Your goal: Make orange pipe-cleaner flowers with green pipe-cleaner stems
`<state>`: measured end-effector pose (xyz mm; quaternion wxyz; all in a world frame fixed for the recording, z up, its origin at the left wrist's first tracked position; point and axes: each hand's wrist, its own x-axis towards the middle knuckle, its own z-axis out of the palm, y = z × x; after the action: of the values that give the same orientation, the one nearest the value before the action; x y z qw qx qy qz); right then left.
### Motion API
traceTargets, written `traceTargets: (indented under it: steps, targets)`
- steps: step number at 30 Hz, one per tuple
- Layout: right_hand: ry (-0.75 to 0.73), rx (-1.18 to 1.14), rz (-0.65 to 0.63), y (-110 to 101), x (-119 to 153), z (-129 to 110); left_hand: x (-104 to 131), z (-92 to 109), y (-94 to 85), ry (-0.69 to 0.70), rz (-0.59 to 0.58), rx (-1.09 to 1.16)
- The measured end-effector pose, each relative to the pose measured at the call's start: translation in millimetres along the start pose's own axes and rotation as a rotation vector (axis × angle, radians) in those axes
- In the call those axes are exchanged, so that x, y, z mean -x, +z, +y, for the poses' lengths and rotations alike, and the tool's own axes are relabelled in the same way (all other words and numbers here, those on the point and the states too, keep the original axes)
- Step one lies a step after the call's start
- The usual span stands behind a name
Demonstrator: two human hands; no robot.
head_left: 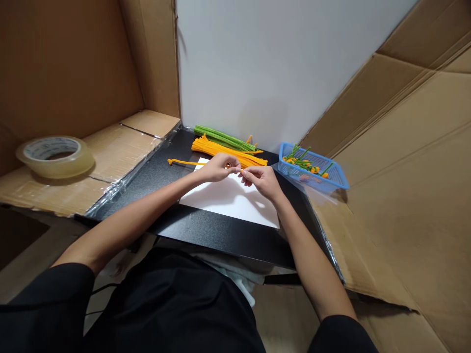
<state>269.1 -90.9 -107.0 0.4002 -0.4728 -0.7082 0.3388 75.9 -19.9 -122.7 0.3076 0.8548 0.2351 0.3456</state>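
Observation:
My left hand (221,167) and my right hand (260,180) meet above a white sheet (231,198), fingertips pinched together. Between them runs an orange fuzzy stem (184,162), which extends left past my left hand and ends in a small curled knob. Both hands are closed on it. Just behind them lies a bundle of orange stems (217,148), with a bundle of green stems (221,137) behind that. The end of the stem at my right fingertips is mostly hidden.
A blue basket (320,184) at the right holds several orange and green pieces. A large tape roll (55,157) lies on the cardboard ledge (117,152) at the left. Cardboard walls flank the black table (206,230), and a white wall stands behind it.

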Motion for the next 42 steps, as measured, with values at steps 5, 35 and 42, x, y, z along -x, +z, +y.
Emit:
traceTargets:
  steps: [5,35,42]
  targets:
    - [0.169,-0.305,-0.139,-4,-2,1,1,2,-0.6,0.154,0.023,-0.063]
    - [-0.313,0.717,0.256,8,4,4,4,13,9.6,-0.039,0.136,-0.396]
    - [-0.189,0.545,0.135,10,2,5,3,4,10.3,-0.066,0.052,-0.321]
